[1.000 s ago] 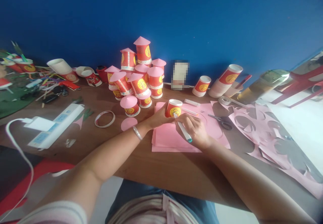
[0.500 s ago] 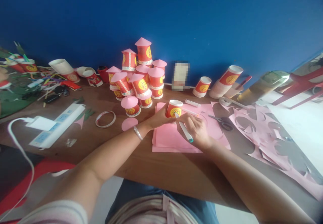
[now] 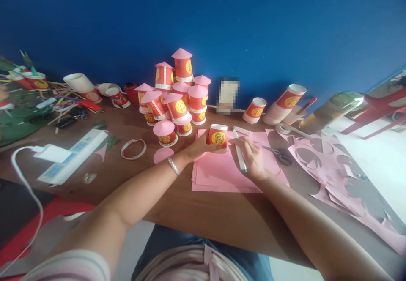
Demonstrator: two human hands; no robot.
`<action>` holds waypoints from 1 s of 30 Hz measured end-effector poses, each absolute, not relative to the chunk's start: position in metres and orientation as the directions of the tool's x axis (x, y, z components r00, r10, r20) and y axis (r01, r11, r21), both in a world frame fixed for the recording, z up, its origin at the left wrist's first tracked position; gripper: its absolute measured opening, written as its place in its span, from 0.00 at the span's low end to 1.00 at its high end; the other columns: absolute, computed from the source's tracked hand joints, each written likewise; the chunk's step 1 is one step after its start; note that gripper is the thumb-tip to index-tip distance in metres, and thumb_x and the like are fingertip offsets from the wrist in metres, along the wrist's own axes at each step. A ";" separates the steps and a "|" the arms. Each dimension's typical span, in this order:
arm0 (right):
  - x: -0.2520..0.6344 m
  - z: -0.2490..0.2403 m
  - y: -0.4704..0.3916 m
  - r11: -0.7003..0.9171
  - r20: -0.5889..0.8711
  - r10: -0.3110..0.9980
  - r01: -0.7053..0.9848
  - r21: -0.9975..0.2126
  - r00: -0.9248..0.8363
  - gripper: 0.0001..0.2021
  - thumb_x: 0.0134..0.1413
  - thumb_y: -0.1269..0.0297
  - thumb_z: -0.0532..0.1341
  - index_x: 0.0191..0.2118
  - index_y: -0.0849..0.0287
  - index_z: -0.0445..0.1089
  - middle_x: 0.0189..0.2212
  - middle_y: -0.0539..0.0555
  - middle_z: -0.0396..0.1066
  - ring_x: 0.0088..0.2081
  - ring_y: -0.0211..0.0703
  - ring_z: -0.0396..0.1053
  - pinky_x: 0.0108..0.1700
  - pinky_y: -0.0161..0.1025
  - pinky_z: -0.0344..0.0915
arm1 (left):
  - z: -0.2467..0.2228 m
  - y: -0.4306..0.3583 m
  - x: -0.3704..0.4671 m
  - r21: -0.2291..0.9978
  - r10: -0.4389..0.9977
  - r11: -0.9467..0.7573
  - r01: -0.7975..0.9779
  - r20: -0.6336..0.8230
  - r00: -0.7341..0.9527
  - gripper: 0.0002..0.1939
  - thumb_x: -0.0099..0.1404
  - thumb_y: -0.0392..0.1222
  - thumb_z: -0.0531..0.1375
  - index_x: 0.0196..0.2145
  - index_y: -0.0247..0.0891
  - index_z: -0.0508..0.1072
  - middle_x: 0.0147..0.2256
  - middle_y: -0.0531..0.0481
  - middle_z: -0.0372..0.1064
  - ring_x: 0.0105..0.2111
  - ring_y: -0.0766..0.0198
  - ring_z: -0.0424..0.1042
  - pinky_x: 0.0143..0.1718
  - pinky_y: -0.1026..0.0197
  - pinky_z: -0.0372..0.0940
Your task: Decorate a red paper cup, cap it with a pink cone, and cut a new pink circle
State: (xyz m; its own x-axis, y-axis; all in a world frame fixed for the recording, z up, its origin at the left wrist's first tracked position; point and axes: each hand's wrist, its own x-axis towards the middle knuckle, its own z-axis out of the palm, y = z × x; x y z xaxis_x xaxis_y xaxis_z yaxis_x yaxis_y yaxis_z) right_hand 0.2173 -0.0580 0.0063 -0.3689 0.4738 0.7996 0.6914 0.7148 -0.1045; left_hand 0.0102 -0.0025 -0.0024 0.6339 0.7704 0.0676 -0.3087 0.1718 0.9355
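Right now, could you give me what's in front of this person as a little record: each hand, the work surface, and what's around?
Left hand: holds a red cup
Right hand: holds a white marker, its tip apart from the cup
Work surface: pink paper sheets on a brown table
To the right: scissors and cut pink scraps
To the left: a white power strip
Farther back, left of the cup: stacked red cups with pink cone tops

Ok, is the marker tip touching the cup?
No, a gap shows between the cup in the left hand and the marker in the right hand.
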 end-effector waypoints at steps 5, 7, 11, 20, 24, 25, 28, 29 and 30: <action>0.216 0.000 -0.054 0.673 0.799 0.464 0.739 -0.038 -0.382 0.07 0.69 0.73 0.57 0.49 0.59 0.68 0.34 0.54 0.76 0.29 0.41 0.72 0.29 0.36 0.63 | -0.007 -0.001 0.009 0.902 0.788 0.197 -0.385 0.087 0.609 0.24 0.56 0.42 0.77 0.49 0.37 0.77 0.45 0.44 0.78 0.47 0.55 0.78 0.54 0.47 0.72; 0.214 0.000 -0.055 0.663 0.798 0.464 0.748 -0.026 -0.383 0.07 0.70 0.72 0.57 0.50 0.58 0.67 0.34 0.54 0.76 0.29 0.41 0.73 0.30 0.36 0.64 | -0.005 -0.002 0.008 0.892 0.783 0.201 -0.405 0.102 0.613 0.22 0.58 0.42 0.76 0.48 0.36 0.78 0.44 0.43 0.79 0.47 0.54 0.78 0.55 0.46 0.72; 0.212 0.000 -0.057 0.676 0.793 0.466 0.736 -0.033 -0.392 0.07 0.70 0.70 0.59 0.51 0.57 0.67 0.34 0.52 0.75 0.30 0.40 0.73 0.30 0.35 0.64 | -0.001 -0.002 0.007 0.874 0.781 0.197 -0.444 0.133 0.610 0.19 0.59 0.42 0.75 0.47 0.35 0.80 0.44 0.42 0.80 0.46 0.53 0.79 0.56 0.46 0.71; 0.211 0.002 -0.057 0.736 0.805 0.408 0.677 -0.011 -0.431 0.12 0.69 0.73 0.58 0.54 0.56 0.67 0.36 0.54 0.76 0.33 0.42 0.74 0.32 0.35 0.67 | -0.003 -0.001 0.005 0.862 0.803 0.185 -0.472 0.144 0.578 0.16 0.58 0.38 0.74 0.44 0.35 0.80 0.43 0.42 0.81 0.48 0.49 0.80 0.55 0.47 0.71; 0.210 0.003 -0.058 0.747 0.803 0.392 0.665 0.008 -0.450 0.12 0.68 0.74 0.59 0.54 0.57 0.68 0.35 0.54 0.75 0.32 0.41 0.73 0.32 0.34 0.68 | -0.004 0.000 0.006 0.844 0.805 0.226 -0.485 0.119 0.582 0.18 0.58 0.45 0.74 0.44 0.35 0.80 0.42 0.42 0.81 0.50 0.46 0.79 0.56 0.47 0.70; 0.210 0.003 -0.058 0.748 0.802 0.392 0.664 0.009 -0.452 0.12 0.68 0.74 0.59 0.54 0.57 0.68 0.35 0.54 0.75 0.32 0.41 0.74 0.32 0.34 0.68 | -0.005 0.001 0.007 0.827 0.813 0.244 -0.507 0.111 0.572 0.19 0.59 0.48 0.74 0.44 0.36 0.80 0.41 0.42 0.81 0.50 0.46 0.79 0.56 0.47 0.70; 0.209 0.002 -0.058 0.751 0.802 0.393 0.661 0.003 -0.450 0.12 0.69 0.74 0.58 0.54 0.57 0.68 0.38 0.55 0.76 0.34 0.41 0.75 0.32 0.34 0.68 | -0.011 0.004 0.007 0.769 0.836 0.297 -0.566 0.078 0.544 0.21 0.63 0.56 0.71 0.43 0.36 0.80 0.41 0.43 0.81 0.50 0.46 0.79 0.55 0.47 0.71; 0.209 0.002 -0.058 0.752 0.804 0.391 0.659 0.002 -0.448 0.12 0.69 0.74 0.58 0.54 0.57 0.68 0.38 0.55 0.77 0.34 0.41 0.75 0.32 0.34 0.68 | -0.012 0.005 0.007 0.757 0.841 0.308 -0.575 0.065 0.537 0.20 0.64 0.56 0.70 0.43 0.36 0.79 0.42 0.43 0.81 0.50 0.47 0.80 0.55 0.47 0.71; 0.209 0.001 -0.058 0.754 0.805 0.389 0.656 0.001 -0.448 0.11 0.69 0.73 0.58 0.53 0.57 0.68 0.38 0.56 0.77 0.34 0.41 0.75 0.32 0.34 0.68 | -0.013 0.005 0.007 0.749 0.846 0.317 -0.582 0.054 0.530 0.20 0.64 0.56 0.70 0.43 0.37 0.79 0.42 0.43 0.81 0.50 0.48 0.80 0.55 0.48 0.71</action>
State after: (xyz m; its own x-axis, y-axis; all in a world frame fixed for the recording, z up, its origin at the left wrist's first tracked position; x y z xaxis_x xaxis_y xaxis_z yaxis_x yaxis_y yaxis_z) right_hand 0.2089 -0.0581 0.0014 -0.4480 0.3890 0.8050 0.6565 0.7543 0.0008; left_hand 0.0074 0.0053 -0.0133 0.5304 0.8460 0.0542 -0.5817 0.3167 0.7492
